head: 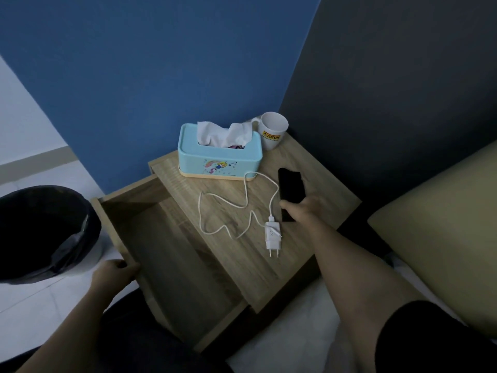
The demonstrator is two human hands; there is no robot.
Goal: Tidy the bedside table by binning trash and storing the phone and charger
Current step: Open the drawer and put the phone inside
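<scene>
Right hand [304, 208] reaches onto the tabletop [322, 184] and closes around the near end of the one phone [291, 188]. Thumb on the phone's left edge, fingers [286, 204] wrapped over its lower part; the far end of the phone projects beyond the hand toward the back edge. Phone black, screen dark, at the right side of the tabletop; whether it rests on the wood or is raised, cannot tell.

Left hand [115, 273] grips the front panel of the one drawer [172, 265], fingers curled over its top edge at the left corner. Drawer pulled well out, interior bare wood.

One charger [273, 235], white, lies near the front edge of the tabletop, just left of the right hand, prongs pointing toward the front. Its one white cable [228, 208] loops loosely across the middle of the tabletop up to the base of the tissue box.

One tissue box [219, 154], light blue, stands at the back edge, tissue sticking up. One white mug [273, 130] at the back right corner, just beside the box.

One bin [45, 232] with a black liner stands on the floor left of the drawer.
</scene>
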